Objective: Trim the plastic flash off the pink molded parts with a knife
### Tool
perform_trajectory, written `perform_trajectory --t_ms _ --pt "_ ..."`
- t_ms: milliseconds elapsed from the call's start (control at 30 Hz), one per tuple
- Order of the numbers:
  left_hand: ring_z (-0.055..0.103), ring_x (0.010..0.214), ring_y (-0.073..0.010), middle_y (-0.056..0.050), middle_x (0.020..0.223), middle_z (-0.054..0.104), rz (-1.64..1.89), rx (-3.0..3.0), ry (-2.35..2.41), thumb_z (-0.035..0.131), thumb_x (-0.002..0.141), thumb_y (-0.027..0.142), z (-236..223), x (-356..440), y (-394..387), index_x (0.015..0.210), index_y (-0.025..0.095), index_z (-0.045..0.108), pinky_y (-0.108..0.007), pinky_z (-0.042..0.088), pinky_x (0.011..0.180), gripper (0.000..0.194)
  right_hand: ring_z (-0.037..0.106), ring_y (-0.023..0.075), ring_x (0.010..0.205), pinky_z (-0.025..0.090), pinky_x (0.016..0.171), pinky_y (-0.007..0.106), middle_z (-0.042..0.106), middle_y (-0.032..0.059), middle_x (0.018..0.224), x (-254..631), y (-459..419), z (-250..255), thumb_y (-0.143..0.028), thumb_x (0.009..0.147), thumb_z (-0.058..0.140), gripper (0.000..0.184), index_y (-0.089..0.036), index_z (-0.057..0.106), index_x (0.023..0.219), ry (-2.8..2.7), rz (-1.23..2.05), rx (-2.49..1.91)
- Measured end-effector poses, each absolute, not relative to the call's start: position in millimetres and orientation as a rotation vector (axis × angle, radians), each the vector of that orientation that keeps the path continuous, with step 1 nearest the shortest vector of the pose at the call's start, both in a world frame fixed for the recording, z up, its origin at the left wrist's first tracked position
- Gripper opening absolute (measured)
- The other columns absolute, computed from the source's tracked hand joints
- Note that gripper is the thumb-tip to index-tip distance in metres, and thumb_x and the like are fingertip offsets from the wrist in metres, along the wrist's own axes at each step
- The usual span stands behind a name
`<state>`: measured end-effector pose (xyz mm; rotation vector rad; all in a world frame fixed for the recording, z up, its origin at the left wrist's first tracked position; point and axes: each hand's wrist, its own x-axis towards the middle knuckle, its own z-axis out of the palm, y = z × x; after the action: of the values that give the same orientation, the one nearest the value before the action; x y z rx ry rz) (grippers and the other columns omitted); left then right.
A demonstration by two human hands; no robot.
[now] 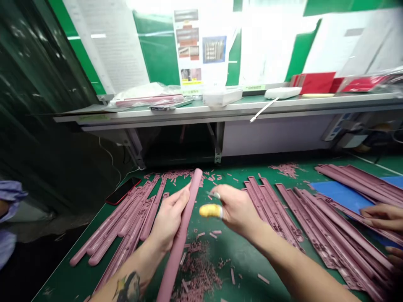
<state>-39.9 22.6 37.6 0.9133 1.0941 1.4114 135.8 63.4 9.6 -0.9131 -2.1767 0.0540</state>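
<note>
My left hand [168, 218] is closed around a long pink plastic strip [179, 243], which tilts up and away from me, its rounded outer side showing. Just right of the strip's upper end, my right hand [237, 209] pinches a small thin blade [211, 194], apart from the strip. A yellow cover [210, 210] wraps one finger of that hand. Pink shavings [201, 268] and small offcuts lie on the green table [242, 268] below my hands. Several similar strips [126, 218] lie to the left, and more pink strips [267, 205] lie to the right.
Another person's hand [382, 216] touches strips at the right edge, near a blue sheet [340, 193]. A phone [123, 191] with a red edge lies at the table's left edge. Above the back runs a shelf [195, 111] with a clear box [222, 96] and a white cable [264, 110].
</note>
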Motion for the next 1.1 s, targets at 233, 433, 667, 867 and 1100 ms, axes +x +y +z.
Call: perform_trajectory --t_ms 233,433,667,867,1100 --pt "0.064 0.1 -0.0248 -0.007 0.101 0.073 1.245 0.997 1.206 0.066 0.08 0.044 31.4 -33.5 3.2 0.117 0.02 0.068 -0.03 0.054 0.077 0.044 0.043 0.0119 0.053 0.02 0.051 0.025 0.053 0.0014 0.061 149.3 96.5 34.2 -0.071 0.09 0.024 0.065 -0.018 0.052 0.066 -2.274 -0.198 -1.058" --pt "0.061 0.068 -0.0136 -0.004 0.083 0.067 1.268 0.976 1.171 0.066 0.08 0.043 28.3 -36.7 2.1 0.117 0.022 0.067 -0.021 0.051 0.055 0.043 0.047 0.0118 0.054 0.024 0.051 0.024 0.057 0.0005 0.062 153.8 75.3 26.2 -0.051 0.096 0.037 0.047 -0.019 0.054 0.067 -2.411 0.07 -0.812" --pt "0.042 0.043 -0.0043 0.004 0.069 0.052 1.281 0.879 1.098 0.069 0.078 0.034 18.3 -39.0 7.9 0.117 0.018 0.058 -0.015 0.04 0.035 0.043 0.057 0.0136 0.072 0.039 0.063 0.023 0.064 0.001 0.087 155.9 65.9 18.4 -0.026 0.097 0.038 0.018 -0.021 0.055 0.1 -2.1 0.513 -0.875" --pt "0.046 0.035 -0.0039 0.003 0.073 0.061 1.243 0.789 1.061 0.067 0.08 0.037 8.1 -31.7 6.7 0.129 0.026 0.047 -0.013 0.036 0.027 0.054 0.054 0.0144 0.066 0.029 0.057 0.023 0.061 0.0017 0.077 135.2 83.1 22.3 -0.056 0.091 0.048 0.038 -0.019 0.056 0.088 -2.235 0.141 -1.052" --pt "0.064 0.071 -0.0077 0.0 0.087 0.07 1.371 0.61 0.858 0.074 0.075 0.021 -1.0 -31.7 7.9 0.108 0.021 0.07 -0.015 0.052 0.07 0.033 0.045 0.012 0.054 0.016 0.05 0.025 0.058 -0.0001 0.067 128.9 83.2 30.8 -0.063 0.088 0.046 0.046 -0.019 0.052 0.074 -2.371 -0.077 -1.155"
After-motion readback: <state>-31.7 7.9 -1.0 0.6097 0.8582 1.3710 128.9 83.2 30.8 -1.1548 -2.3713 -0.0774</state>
